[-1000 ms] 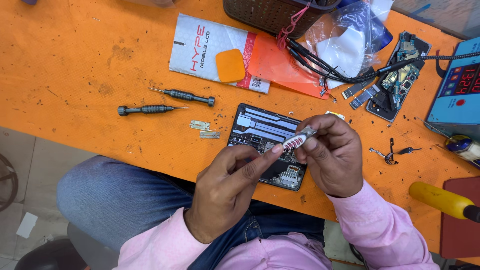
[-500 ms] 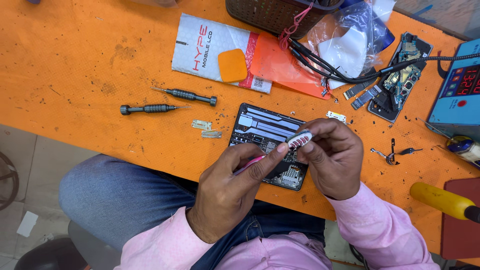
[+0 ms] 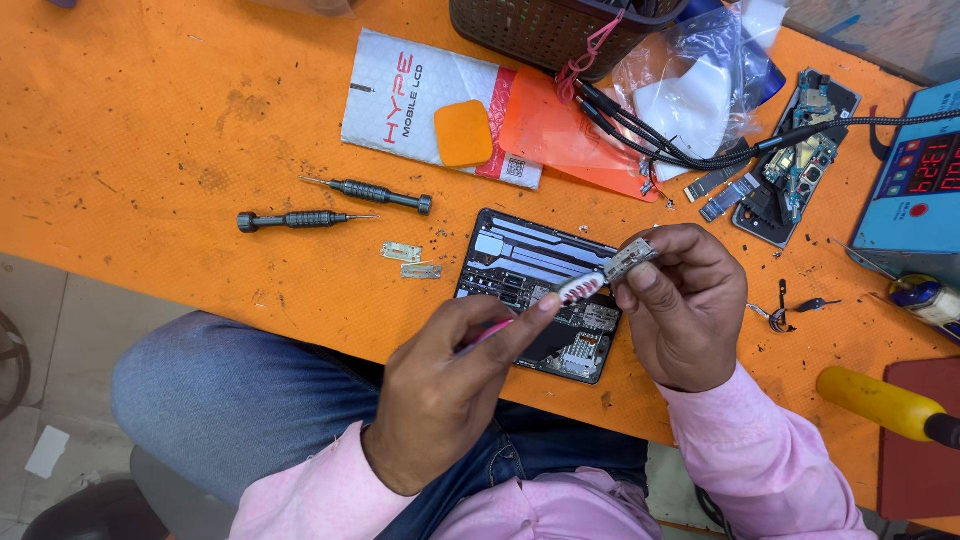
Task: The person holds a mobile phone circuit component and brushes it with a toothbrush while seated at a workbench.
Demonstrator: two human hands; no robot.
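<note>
Low in the centre of the frame, the left hand (image 3: 440, 400) grips a pink toothbrush (image 3: 570, 295), bristles against a small metal part (image 3: 630, 260) pinched in the right hand (image 3: 685, 310). The opened phone (image 3: 535, 290) lies under them on the orange table (image 3: 150, 150), with two ribbed black screwdrivers (image 3: 330, 205) to the left; reassembly seems not yet begun.

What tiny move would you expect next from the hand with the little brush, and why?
Probably another short stroke across the small part. The left hand has the brush bristles right at that part, pinched by the right hand above the opened phone.
</note>
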